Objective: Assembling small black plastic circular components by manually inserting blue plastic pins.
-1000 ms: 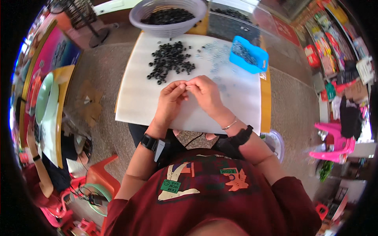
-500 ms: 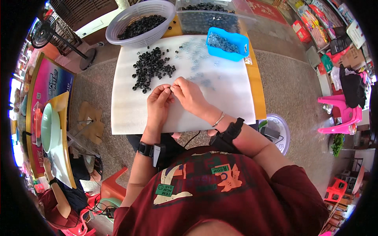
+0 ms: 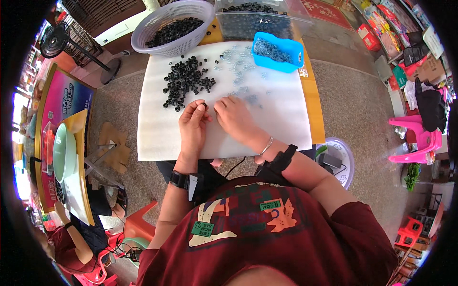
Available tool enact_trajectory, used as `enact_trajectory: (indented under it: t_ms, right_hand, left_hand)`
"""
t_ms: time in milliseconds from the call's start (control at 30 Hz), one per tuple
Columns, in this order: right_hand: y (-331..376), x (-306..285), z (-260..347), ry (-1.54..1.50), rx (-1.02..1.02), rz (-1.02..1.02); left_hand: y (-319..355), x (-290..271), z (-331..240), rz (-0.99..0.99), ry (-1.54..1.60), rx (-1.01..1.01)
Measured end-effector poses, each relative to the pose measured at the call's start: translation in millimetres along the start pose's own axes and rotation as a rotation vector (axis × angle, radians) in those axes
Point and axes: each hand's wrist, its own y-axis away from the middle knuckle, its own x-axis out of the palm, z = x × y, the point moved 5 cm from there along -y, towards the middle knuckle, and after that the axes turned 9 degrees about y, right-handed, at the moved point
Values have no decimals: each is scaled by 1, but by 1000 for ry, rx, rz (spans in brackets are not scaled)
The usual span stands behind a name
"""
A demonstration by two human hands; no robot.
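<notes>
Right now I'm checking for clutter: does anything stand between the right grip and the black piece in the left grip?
Nothing visible does: the right grip is beside the black piece, with only white sheet showing between them. The black pile lies farther forward.

Single head view (wide fisheye), facing down, near

I can make out one black piece (image 3: 204, 105), small and rounded, pinched between the left hand (image 3: 192, 121)'s thumb and fingertips; the grip covers too much for me to read its tilt. Just beyond it I have the black pile (image 3: 185, 80), many short, ring-like pieces heaped loosely and lying at all angles on the white mat (image 3: 276, 119). To its right I see clear bits (image 3: 238, 66), pale bluish and translucent, strewn thinly, the nearest close to the right hand (image 3: 236, 119).
</notes>
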Motion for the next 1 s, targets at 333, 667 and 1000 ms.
enact_trajectory:
  t_ms: [333,667,1000]
  right_hand:
    - [4,-19,-17,-214,119,-45]
    - [10,-49,-52,-27,191,-78]
    - [24,-48,-50,140,78,-4]
  left_hand:
    - [3,2,-2,27,33,-13]
    - [4,2,-2,32,42,-42]
    - [4,2,0,45,71,-66]
